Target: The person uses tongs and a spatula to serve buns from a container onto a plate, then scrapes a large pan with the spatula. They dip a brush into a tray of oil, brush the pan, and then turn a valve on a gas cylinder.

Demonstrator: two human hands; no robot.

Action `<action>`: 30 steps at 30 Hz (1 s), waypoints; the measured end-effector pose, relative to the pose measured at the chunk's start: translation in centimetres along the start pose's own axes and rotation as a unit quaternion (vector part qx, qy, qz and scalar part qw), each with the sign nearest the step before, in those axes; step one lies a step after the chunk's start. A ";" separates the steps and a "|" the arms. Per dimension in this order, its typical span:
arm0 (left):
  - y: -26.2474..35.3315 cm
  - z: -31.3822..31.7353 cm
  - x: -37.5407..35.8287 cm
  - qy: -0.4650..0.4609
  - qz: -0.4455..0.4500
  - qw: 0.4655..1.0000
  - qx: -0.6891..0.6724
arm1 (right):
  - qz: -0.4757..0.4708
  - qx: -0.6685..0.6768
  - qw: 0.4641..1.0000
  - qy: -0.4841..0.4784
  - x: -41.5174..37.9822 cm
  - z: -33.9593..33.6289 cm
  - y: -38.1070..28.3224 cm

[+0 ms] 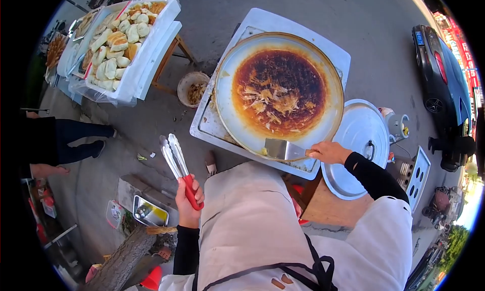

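Observation:
My left hand is wrapped round the red handle of a pair of metal tongs, held out left of my apron with the tips slightly apart. In my right hand is a wide metal spatula, its blade at the near rim of a big round pan. The pan's middle is coated dark brown and burnt-looking, with pale, flaky crust scraps gathered on the near side. A small yellowish bit lies by the blade's left corner.
The pan rests on a pale stand. Right of it lies a large metal lid on a wooden board. At upper left, a white tray holds many buns and baked pieces, beside a scrap bucket. A person stands left; a car is parked right.

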State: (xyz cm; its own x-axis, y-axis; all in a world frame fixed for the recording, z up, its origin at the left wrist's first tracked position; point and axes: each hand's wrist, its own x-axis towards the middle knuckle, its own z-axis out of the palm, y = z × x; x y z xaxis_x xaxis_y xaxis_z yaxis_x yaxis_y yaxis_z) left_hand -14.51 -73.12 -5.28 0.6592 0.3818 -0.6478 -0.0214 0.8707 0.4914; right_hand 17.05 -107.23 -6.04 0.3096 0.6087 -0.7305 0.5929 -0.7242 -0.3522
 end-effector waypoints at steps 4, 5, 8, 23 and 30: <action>3.5 -0.3 3.0 -0.034 -0.032 0.999 0.018 | 0.022 0.065 0.997 0.028 0.9 2.8 -4.1; 4.7 -0.5 3.9 -0.045 -0.039 0.998 0.031 | 0.039 0.101 0.994 0.034 1.2 3.5 -5.4; 8.3 -1.2 6.9 -0.068 -0.059 0.994 0.054 | 0.084 0.200 0.976 0.028 2.2 2.5 -11.0; 21.6 -1.0 14.8 -0.113 -0.105 0.981 0.116 | 0.190 0.640 0.740 0.085 15.3 -2.2 -24.9; 22.2 0.2 16.1 -0.105 -0.121 0.982 0.102 | 0.196 0.764 0.596 0.147 21.9 -6.6 -26.8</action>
State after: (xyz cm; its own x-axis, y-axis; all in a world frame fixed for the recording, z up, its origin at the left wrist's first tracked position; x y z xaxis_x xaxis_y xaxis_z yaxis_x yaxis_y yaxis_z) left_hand -4.27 -47.74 -4.72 0.7674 0.0795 -0.6362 0.2919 0.8402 0.4570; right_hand 12.85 -72.37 -8.69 0.4513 0.1631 -0.8773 -0.8692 -0.1421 -0.4735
